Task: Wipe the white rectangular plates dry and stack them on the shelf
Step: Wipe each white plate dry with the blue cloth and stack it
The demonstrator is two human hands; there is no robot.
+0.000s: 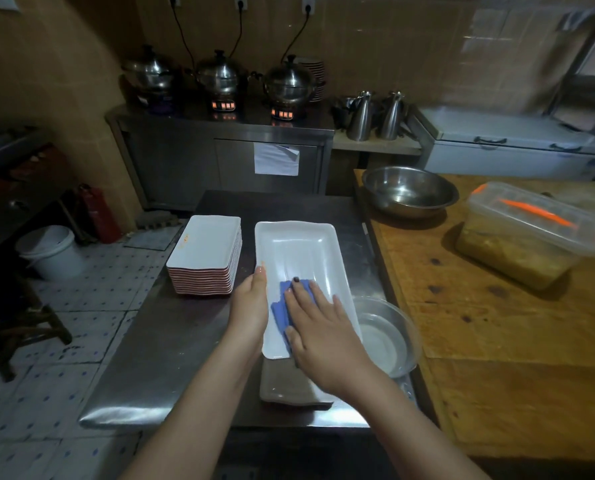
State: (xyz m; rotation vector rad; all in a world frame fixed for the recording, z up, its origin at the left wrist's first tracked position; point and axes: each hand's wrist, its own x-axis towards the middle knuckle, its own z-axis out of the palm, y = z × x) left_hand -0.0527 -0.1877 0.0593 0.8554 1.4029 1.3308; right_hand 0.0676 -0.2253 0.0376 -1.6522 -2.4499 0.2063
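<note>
One white plate (301, 251) lies face up on the steel table (171, 341). The right hand (323, 327) is flat on it, fingers spread, pressing one blue cloth (279, 308) into the near end. The left hand (251, 306), fingers straight and together, braces the plate's left rim. Just left stands one stack of plates (206, 254), roughly a dozen. One more plate (289, 389) lies under the right wrist, and one glass bowl (387, 336) sits at the right.
</note>
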